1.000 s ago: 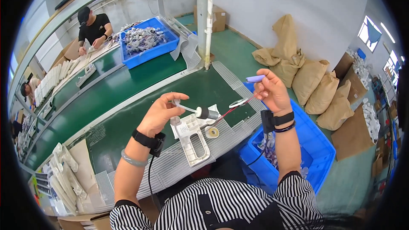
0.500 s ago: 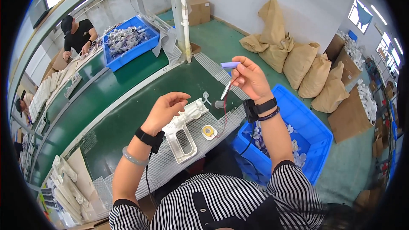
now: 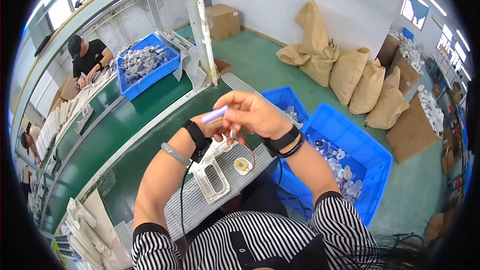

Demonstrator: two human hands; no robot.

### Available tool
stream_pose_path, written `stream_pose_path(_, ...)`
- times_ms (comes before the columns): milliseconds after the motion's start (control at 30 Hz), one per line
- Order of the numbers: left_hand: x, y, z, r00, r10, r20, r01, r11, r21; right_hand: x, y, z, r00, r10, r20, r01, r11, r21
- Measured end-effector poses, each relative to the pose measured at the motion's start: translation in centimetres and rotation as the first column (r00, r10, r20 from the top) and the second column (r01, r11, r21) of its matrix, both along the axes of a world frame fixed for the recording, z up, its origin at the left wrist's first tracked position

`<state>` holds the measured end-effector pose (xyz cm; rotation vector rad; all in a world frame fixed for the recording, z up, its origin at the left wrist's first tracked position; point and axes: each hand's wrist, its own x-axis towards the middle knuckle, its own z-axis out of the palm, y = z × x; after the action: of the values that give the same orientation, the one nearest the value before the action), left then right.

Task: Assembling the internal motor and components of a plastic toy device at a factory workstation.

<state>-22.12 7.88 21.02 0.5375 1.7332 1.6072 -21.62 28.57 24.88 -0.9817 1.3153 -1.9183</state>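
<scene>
Well, head view: I see one long workstation line running away from me to the upper left.
Surface: a green conveyor belt (image 3: 125,130), smooth and matte, lies just beyond my hands; nearer me, below the hands, is a ribbed grey mat (image 3: 200,205) along the bench edge.
Room: green painted floor, white wall, a white steel post (image 3: 202,30) rising above my hands, a brown cardboard box (image 3: 223,20) against the wall beyond it.
Right hand (image 3: 255,115): clenched around a small lilac cylinder (image 3: 215,115), plastic-looking and smooth, whose tip pokes out to the left of the fingers.
Left hand (image 3: 215,127): mostly hidden behind the right one; I cannot tell what it grips, only that both hands meet, touching, over the bench.
Wires: thin red and dark leads (image 3: 248,142) hang from under the right hand.
Below the hands: a white moulded plastic housing (image 3: 212,180) with a rectangular grille, lying flat; just right of it a small round disc (image 3: 242,165), yellow centre, pale rim.
Wrists: black bands on both, a translucent grey bangle (image 3: 175,153) on my left forearm.
Right of my right arm: two hard blue plastic crates (image 3: 370,145), the larger one holding small white round parts.
Far right of the hands: lumpy tan woven sacks (image 3: 350,72) against the wall.
Far left: another blue bin (image 3: 147,65) of grey parts, with a seated person in black (image 3: 90,57) beside it.
</scene>
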Motion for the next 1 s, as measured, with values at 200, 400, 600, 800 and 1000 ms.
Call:
stream_pose_path(200, 0.9, -0.7, 2.6, 0.983, 0.073, 0.169, -0.058, 0.994, -0.089, 4.2, 0.4, -1.2, 0.804, 0.000, -0.595, 0.138, 0.973, 0.186)
stream_pose_path(400, 3.9, -1.4, 9.8, 0.999, 0.009, -0.036, -0.020, 0.945, -0.325, 0.7, 0.8, -6.9, 0.347, -0.489, -0.800, 0.682, 0.717, -0.142)
stream_pose_path(600, 5.9, -3.2, 14.3, 0.985, 0.125, -0.118, -0.161, 0.912, -0.377, -1.1, -2.8, -8.2, 0.995, -0.020, -0.102, 0.026, 0.998, 0.064)
stream_pose_path(800, 8.1, -5.0, 16.1, 0.967, 0.205, -0.154, -0.246, 0.912, -0.328, -0.4, -3.6, -7.9, 0.989, 0.105, -0.103, -0.104, 0.994, 0.021)
stream_pose_path(1000, 9.0, -6.3, 15.3, 0.910, 0.261, -0.321, -0.390, 0.802, -0.452, 0.9, -4.1, -7.2, 0.995, 0.012, -0.097, -0.011, 1.000, 0.008)
